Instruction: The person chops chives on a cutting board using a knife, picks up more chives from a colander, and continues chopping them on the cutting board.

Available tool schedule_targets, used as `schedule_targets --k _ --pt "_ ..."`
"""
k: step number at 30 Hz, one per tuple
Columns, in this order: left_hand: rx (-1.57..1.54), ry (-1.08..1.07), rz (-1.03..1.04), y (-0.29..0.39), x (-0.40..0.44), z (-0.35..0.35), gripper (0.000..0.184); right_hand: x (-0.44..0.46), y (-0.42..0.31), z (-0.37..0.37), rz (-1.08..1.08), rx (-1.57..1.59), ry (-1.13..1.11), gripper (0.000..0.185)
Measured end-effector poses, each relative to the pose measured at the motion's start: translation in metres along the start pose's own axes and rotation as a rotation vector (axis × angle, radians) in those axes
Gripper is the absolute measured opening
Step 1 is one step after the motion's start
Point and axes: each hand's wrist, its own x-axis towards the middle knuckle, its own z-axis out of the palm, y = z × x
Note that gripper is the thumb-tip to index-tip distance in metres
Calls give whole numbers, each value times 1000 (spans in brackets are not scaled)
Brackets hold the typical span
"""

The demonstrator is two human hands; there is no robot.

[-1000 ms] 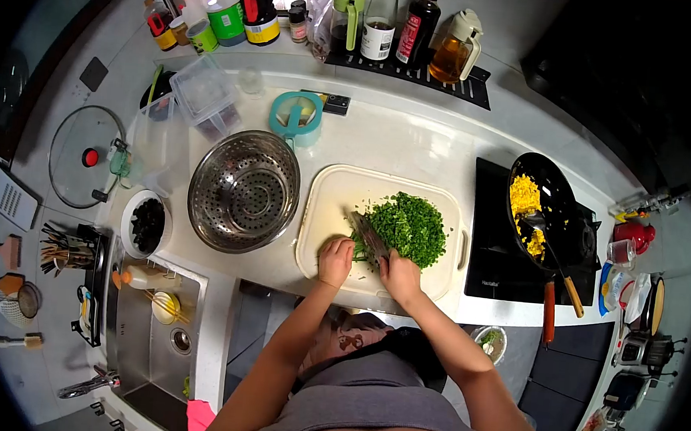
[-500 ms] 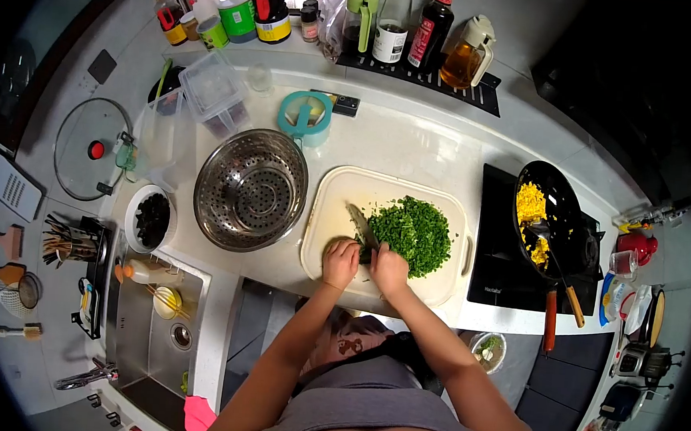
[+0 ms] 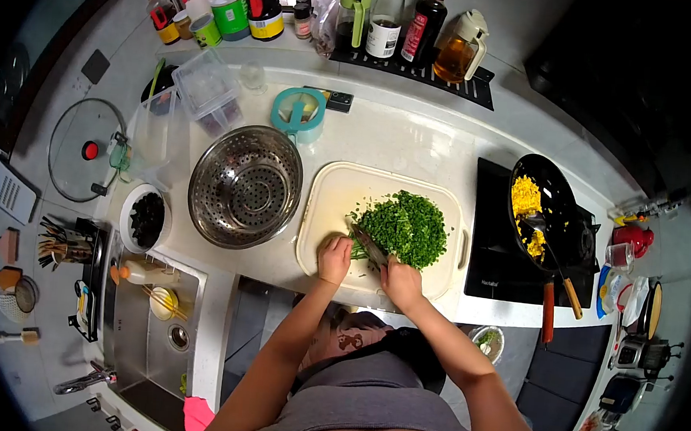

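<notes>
My right hand (image 3: pixel 400 281) is closed around the handle of a kitchen knife (image 3: pixel 370 247), whose blade slants away to the left at the edge of the greens. A large heap of finely chopped greens (image 3: pixel 410 230) covers the right half of the cream cutting board (image 3: pixel 324 198). To the left of the blade, my left hand (image 3: pixel 334 258) rests on the board with fingers curled on a small bunch of uncut green stalks (image 3: pixel 357 251). The fingers partly hide this bunch.
A steel colander (image 3: pixel 245 187) stands left of the board, near a white bowl of dark pieces (image 3: pixel 147 218) and the sink (image 3: pixel 166 371). On the right, a black wok (image 3: pixel 557 222) with yellow scrambled egg (image 3: pixel 527 197) sits on the cooktop (image 3: pixel 490 266). Sauce bottles (image 3: pixel 424 25) line the back ledge.
The knife and my right hand have shifted toward me and slightly right, opening a wider gap from my left hand. Green stalks now show between my left hand and the blade.
</notes>
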Motion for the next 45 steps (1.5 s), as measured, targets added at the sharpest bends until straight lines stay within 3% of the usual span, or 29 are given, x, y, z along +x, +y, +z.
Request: schedule_targets --k 4,7,12,18,22,30,39,45 --pt "13 -25 15 0 1 -1 1 10 0 22 -67 -115 19 21" --pt "49 -13 29 3 3 -3 2 28 -10 37 16 -106 13 22" --pt "46 32 25 7 2 -8 7 46 -8 37 112 95 124 23" --pt "0 -12 -59 5 -5 -9 13 20 -10 11 17 63 83 22" --pt "10 31 10 2 -5 -6 14 6 -9 6 -62 -16 45 20" --pt "57 14 29 3 -2 -7 11 25 -10 43 -55 -137 18 20" --pt "185 70 -37 5 -2 -8 10 32 -6 24 125 146 107 24" --pt "173 57 7 5 -3 -10 2 12 -8 6 -16 37 36 21"
